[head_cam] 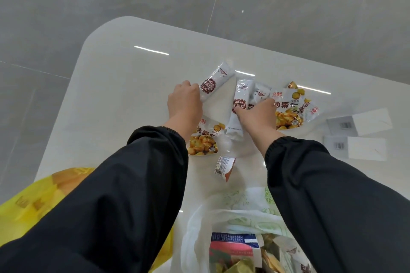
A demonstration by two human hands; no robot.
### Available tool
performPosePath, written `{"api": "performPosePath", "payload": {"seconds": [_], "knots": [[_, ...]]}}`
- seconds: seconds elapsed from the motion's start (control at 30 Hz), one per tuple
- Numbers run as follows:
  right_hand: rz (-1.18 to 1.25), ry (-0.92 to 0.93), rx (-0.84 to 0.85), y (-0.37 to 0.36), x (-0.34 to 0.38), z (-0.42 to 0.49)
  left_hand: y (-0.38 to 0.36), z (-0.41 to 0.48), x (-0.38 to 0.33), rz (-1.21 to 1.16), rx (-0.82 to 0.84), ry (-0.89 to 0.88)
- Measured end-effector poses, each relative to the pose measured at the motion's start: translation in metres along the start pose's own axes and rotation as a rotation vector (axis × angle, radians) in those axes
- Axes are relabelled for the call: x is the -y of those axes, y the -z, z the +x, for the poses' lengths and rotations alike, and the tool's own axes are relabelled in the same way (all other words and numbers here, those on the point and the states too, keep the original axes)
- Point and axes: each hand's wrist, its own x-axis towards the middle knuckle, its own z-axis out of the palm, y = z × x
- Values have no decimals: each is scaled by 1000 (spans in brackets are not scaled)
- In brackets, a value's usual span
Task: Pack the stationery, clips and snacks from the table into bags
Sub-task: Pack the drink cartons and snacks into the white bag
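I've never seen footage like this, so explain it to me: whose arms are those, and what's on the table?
There is no machine here. One camera sits on a person's head and looks down, so the black sleeves are that person's own arms. The left hand grips the end of a white stick packet. The right hand lies on more white packets; whether it grips them is unclear. Also on the white table are two chestnut snack packs, a small sachet and two white boxes. Nearest the person, a white bag already holds snacks, with a yellow bag at the left.
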Motion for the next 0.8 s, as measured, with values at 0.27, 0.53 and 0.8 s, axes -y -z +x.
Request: {"api": "performPosePath", "payload": {"seconds": [0.27, 0.53, 0.8], "knots": [[-157, 46, 51, 4, -22, -7, 2, -15, 3, -200, 113, 161], [-191, 87, 42, 23, -20, -30, 28, -43, 5, -302, 74, 184], [-80, 109, 21, 71, -38, -78, 76, -100, -18, -452, 145, 195]]}}
